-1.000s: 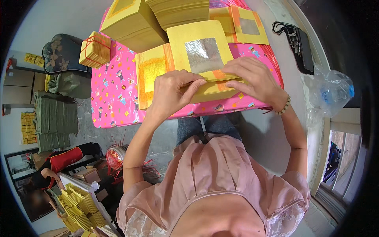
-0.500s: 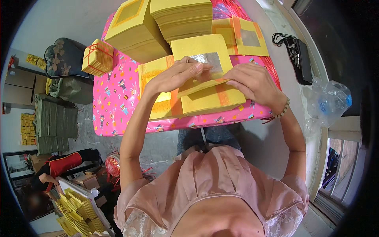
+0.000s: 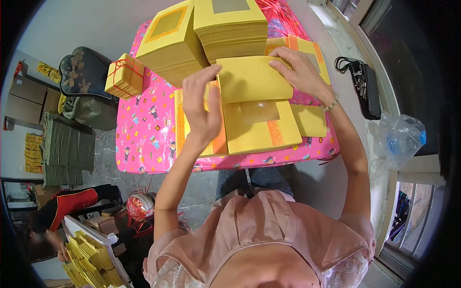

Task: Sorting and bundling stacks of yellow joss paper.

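Note:
A yellow paper sheet (image 3: 254, 81) is raised at the far side of a low stack of yellow joss paper (image 3: 263, 134). The stack's top shows part of a silvery square and an orange band. My right hand (image 3: 305, 72) holds the raised sheet's upper right edge between thumb and fingers. At the sheet's left edge is my left hand (image 3: 201, 105), its fingers apart and nothing in them; whether a fingertip touches the sheet I cannot tell. Under my left hand lies another yellow pile with orange bands (image 3: 218, 145).
Tall yellow paper stacks (image 3: 230, 36) stand at the back of the pink patterned table (image 3: 149, 144). A red-tied yellow bundle (image 3: 125, 77) sits at its left edge. On the right ledge are a black pouch with keys (image 3: 364, 86) and a clear plastic bag (image 3: 403, 141). Lower left, another person bends over yellow paper.
The sheet has moved away from me and now stands raised, showing its plain face. My right hand has moved farther back with it; my left hand has drawn off to the left and opened.

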`<state>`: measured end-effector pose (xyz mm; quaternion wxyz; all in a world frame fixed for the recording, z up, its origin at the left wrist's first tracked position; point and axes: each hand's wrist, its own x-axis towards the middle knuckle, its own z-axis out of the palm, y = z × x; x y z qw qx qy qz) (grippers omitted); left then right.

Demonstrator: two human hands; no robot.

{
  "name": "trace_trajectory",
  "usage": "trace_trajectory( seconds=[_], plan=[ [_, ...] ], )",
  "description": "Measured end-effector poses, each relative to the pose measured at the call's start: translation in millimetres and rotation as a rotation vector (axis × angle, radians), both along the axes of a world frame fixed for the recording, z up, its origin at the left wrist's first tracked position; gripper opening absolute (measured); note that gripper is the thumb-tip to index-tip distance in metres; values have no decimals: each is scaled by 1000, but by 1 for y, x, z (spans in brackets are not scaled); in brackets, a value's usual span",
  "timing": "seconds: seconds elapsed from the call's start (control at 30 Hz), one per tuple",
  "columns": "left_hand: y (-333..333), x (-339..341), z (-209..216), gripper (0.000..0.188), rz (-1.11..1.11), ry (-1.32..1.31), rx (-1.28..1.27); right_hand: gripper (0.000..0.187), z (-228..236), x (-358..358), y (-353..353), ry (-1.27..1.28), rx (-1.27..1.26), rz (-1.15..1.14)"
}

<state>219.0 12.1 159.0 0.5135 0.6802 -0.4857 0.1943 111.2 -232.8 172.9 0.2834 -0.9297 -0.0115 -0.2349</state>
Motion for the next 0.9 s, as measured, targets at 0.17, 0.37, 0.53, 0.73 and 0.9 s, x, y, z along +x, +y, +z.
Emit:
trace_trajectory(
  seconds=[0.17,0.37,0.53,0.73,0.9],
  plan=[
    [-4,-23,-2,44,-93,-338,327,26,-13,27,-10,57,23,13],
    [-10,-21,-18,68,-249,-291,788,26,-28,37,-14,74,-80,-40],
    [-10,-17,-23,68,-291,-229,821,25,-27,37,-6,71,-328,-119],
    [-11,-16,-25,67,-290,-239,803,25,-31,52,3,63,-249,-46],
    [-12,-16,-25,71,-295,-208,827,27,-34,60,7,121,-173,36]
  ],
)
